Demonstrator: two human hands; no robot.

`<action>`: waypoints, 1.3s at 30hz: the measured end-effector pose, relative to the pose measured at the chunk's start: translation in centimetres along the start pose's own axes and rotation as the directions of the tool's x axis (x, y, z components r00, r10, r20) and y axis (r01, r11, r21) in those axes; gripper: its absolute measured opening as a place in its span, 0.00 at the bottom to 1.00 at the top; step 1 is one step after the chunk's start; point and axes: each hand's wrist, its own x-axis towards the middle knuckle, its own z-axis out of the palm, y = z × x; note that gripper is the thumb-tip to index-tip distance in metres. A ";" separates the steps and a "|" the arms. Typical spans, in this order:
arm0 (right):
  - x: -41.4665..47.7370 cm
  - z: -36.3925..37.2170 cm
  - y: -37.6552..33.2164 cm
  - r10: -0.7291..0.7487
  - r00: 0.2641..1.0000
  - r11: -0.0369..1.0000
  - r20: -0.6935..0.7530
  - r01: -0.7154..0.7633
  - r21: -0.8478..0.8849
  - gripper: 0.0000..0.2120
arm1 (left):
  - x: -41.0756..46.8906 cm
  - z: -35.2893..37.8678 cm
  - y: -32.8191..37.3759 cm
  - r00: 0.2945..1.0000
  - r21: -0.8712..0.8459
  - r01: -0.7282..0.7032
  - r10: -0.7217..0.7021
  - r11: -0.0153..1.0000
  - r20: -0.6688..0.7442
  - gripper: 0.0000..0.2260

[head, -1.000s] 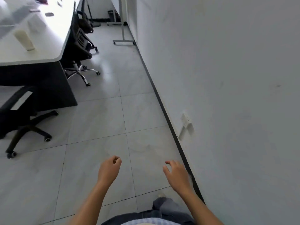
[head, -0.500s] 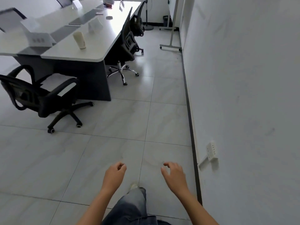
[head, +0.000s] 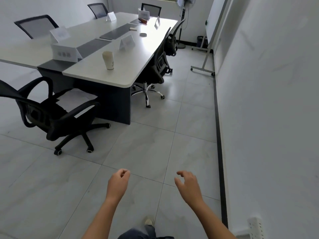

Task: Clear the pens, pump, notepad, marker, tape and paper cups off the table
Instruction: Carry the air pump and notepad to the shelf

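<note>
Standing paper cups point(head: 108, 60) on table point(head: 120, 73)

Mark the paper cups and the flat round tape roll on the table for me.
paper cups point(head: 107, 60), head view, middle of the stack's side wall.
tape roll point(head: 143, 34), head view, top face of the flat round roll.

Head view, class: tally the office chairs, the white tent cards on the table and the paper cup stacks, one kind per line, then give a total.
Office chairs: 6
White tent cards: 6
Paper cup stack: 1
Total: 13
</note>
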 end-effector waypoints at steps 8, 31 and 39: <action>6.1 1.7 0.2 0.102 0.992 0.994 0.072 -0.099 -0.041 0.14 | 5.1 4.2 2.4 0.975 0.030 0.068 -0.072 0.997 0.208 0.10; 42.4 -16.8 7.1 0.110 0.993 0.991 -0.041 -0.106 0.085 0.13 | 28.2 27.1 26.0 0.973 0.126 -0.063 0.033 0.990 0.228 0.07; 53.4 -18.1 7.8 0.122 0.992 0.992 0.026 -0.122 0.016 0.14 | 38.8 29.3 28.4 0.983 0.070 0.110 -0.119 0.992 0.142 0.09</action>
